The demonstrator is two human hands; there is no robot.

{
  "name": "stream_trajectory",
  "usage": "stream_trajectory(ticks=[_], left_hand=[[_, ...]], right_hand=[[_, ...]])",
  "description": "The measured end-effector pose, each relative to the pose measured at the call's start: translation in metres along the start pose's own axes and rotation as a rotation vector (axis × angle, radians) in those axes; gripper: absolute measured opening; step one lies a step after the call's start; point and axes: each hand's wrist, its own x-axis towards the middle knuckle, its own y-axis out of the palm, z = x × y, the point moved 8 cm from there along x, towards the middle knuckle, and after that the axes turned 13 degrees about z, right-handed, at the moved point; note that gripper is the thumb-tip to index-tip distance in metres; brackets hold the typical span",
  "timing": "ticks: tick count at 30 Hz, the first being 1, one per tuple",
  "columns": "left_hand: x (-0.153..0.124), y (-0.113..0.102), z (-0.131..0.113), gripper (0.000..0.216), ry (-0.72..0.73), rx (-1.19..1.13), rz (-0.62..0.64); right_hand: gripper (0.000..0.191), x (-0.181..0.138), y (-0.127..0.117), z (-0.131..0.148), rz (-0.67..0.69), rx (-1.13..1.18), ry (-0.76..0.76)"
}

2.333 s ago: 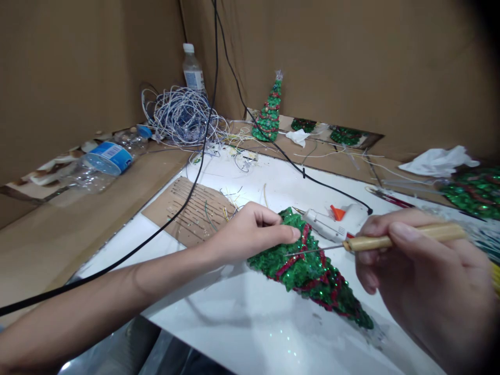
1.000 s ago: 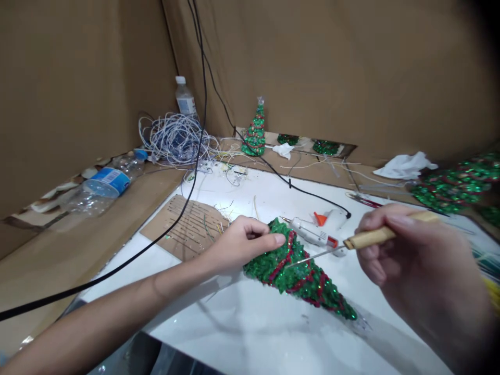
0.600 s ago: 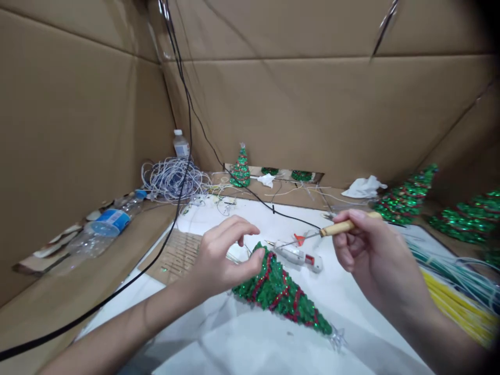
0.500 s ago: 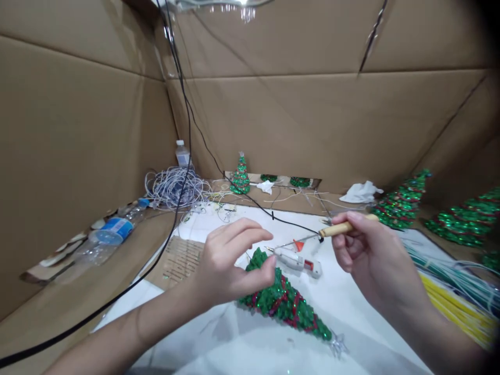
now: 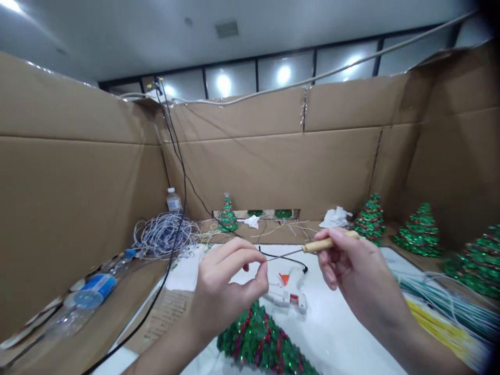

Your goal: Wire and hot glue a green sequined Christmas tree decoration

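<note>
My right hand grips the pale wooden handle of an awl, its thin metal shaft pointing left. At the far end of that shaft, thumb and forefinger of my left hand pinch the tip; whether something small is also between them is hidden. Below the hands a green tinsel Christmas tree with red garland lies on its side on the white work surface, cut off by the lower edge. Just behind it lies a white glue gun with a red-orange trigger.
Finished small trees stand at the right, another at the back. Green and yellow strands lie right. A tangle of wire, a plastic bottle and a hanging black cable are left. Cardboard walls surround the surface.
My view has tilted up, showing the ceiling. My left thumb and forefinger, apart before, have closed on the awl's tip. The right hand still holds the handle.
</note>
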Motion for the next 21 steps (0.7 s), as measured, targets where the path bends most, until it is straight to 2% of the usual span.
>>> stream_trajectory(ticks=[15, 21], left_hand=[[0.002, -0.006, -0.001, 0.011, -0.006, 0.036, 0.009], [0.002, -0.007, 0.002, 0.009, -0.023, 0.056, 0.001]], right_hand=[[0.022, -0.002, 0.001, 0.015, 0.024, -0.009, -0.073], [0.019, -0.001, -0.007, 0.02, -0.022, 0.0, -0.106]])
